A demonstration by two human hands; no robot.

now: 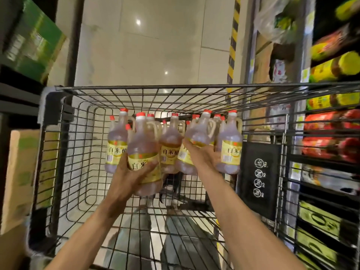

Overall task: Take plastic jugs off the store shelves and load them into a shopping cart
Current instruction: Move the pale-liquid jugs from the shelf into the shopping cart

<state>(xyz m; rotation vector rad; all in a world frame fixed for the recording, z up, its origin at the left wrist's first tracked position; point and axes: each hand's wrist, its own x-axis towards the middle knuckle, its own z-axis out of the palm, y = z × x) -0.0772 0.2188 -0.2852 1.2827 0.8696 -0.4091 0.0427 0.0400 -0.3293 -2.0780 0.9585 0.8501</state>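
A black wire shopping cart [58, 145] fills the middle of the head view. Several clear plastic jugs with red caps and yellow labels stand grouped at its far end. My left hand [132, 174] grips one jug [145, 152] around its labelled body, held upright over the basket. My right hand [204, 154] holds a second jug [200, 131] from below, tilted to the left among the others. Another jug [230, 147] stands at the right of the group, one more [115, 143] at the left.
Store shelves [331, 117] with yellow, red and green packages run along the right, close to the cart. Cardboard boxes [19, 172] stand at the left, a green box [33, 41] above them. Pale tiled floor [155, 45] stretches ahead beyond the cart.
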